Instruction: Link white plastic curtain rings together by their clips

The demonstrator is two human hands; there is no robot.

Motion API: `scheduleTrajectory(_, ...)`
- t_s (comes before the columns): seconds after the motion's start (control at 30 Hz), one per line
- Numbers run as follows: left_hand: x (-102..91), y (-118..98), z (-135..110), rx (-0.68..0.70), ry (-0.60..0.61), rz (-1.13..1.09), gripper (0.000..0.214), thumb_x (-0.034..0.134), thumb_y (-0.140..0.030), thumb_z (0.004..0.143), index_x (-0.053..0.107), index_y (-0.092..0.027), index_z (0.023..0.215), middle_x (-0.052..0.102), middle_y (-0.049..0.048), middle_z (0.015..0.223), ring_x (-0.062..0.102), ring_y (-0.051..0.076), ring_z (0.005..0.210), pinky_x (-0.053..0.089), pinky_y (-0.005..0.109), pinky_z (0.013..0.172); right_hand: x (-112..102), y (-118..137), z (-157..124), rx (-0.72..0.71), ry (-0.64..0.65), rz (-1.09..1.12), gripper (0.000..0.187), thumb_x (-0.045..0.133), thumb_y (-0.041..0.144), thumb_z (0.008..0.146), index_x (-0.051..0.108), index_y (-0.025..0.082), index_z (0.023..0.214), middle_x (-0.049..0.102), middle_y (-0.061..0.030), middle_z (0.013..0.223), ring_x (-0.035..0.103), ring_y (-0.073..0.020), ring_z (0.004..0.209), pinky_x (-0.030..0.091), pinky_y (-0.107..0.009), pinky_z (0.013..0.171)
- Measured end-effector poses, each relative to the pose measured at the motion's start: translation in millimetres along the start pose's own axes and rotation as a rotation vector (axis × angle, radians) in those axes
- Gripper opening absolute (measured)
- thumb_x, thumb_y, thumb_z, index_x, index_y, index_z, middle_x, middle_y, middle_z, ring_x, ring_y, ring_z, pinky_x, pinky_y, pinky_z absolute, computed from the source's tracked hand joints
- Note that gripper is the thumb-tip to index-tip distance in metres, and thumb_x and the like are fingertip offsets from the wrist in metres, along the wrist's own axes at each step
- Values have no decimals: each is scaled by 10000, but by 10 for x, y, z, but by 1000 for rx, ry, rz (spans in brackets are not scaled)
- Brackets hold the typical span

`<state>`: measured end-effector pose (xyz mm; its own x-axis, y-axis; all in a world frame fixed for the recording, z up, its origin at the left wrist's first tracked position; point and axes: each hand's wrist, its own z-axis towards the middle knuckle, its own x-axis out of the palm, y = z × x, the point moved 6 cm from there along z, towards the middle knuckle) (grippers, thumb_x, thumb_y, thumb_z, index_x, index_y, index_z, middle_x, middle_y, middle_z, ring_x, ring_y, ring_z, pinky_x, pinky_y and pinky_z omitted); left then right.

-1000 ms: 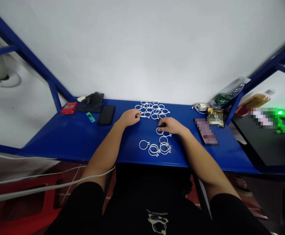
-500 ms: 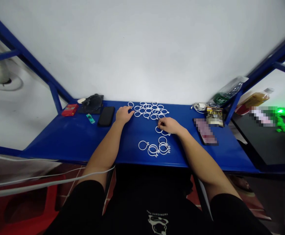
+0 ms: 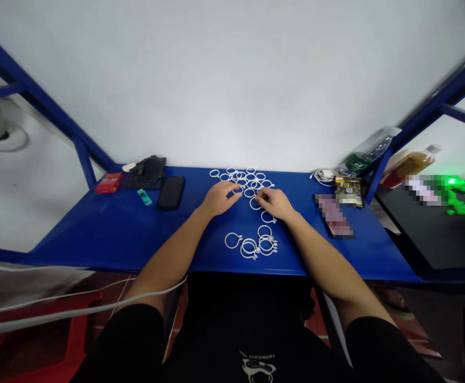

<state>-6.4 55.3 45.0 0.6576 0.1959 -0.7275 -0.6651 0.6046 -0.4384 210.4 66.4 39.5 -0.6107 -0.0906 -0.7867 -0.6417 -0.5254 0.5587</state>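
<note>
Several loose white plastic rings [image 3: 242, 177] lie at the back of the blue table [image 3: 108, 229]. A chain of joined white rings [image 3: 256, 242] runs from the front middle up to my right hand [image 3: 276, 203], which pinches a white ring [image 3: 254, 204] at its fingertips. My left hand [image 3: 218, 198] rests just left of it. Its fingers are curled, and their tips are pinched at a ring on the edge of the loose pile. The two hands nearly touch.
At the back left lie a black phone [image 3: 171, 192], a teal lighter [image 3: 143, 197], a red box [image 3: 107, 182] and a black pouch [image 3: 147, 171]. To the right are a second phone [image 3: 333, 214], a snack packet [image 3: 349, 190], a white cable [image 3: 323, 174] and a bottle [image 3: 370, 149].
My left hand reached out to the far left of the pile, then came back to the middle beside my right hand. My right hand shifted slightly toward the pile with its ring.
</note>
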Motion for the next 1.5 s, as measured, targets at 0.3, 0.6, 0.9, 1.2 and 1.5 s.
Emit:
scheduleTrajectory(0.3, 269, -485, -43, 133, 147, -40, 212, 587, -328, 1046, 730, -225, 1164, 734, 67, 1164, 715, 209, 1025, 576, 382, 946, -60, 71, -23, 5, -189, 257, 237, 581, 400, 989, 700, 205, 926, 721, -23, 780, 622, -166, 674, 468, -284, 666)
scheduleTrajectory(0.6, 154, -335, -50, 30, 48, -45, 133, 658, -311, 1001, 744, -210, 1017, 650, 79, 1418, 678, 241, 1232, 561, 409, 1056, -55, 139, -61, -123, -277, 199, 312, 631, 462, 996, 733, 220, 1164, 783, -65, 967, 676, -181, 734, 546, -315, 722)
scheduleTrajectory(0.9, 122, -420, -20, 55, -16, -92, 185, 635, -291, 1004, 642, -192, 1160, 710, 110, 1322, 667, 256, 1255, 521, 464, 1099, -97, 332, -123, -302, -236, 83, 224, 594, 392, 1033, 741, 223, 1017, 768, -61, 877, 695, -190, 769, 526, -308, 718)
scheduleTrajectory(1.2, 164, -441, -24, 71, 155, 24, 270, 581, -276, 1016, 652, -205, 1267, 743, 86, 1214, 709, 248, 1107, 544, 421, 991, -94, 363, -122, -347, -166, 30, 228, 571, 377, 1046, 736, 223, 1014, 779, -49, 882, 693, -172, 747, 511, -285, 706)
scheduleTrajectory(1.5, 209, -173, -69, 8, 303, 208, 216, 626, -339, 999, 731, -201, 1128, 699, 100, 1163, 666, 269, 1097, 543, 417, 986, -389, 113, -62, -126, -127, -55, 365, 625, 521, 999, 736, 215, 834, 756, -43, 790, 641, -173, 676, 437, -299, 644)
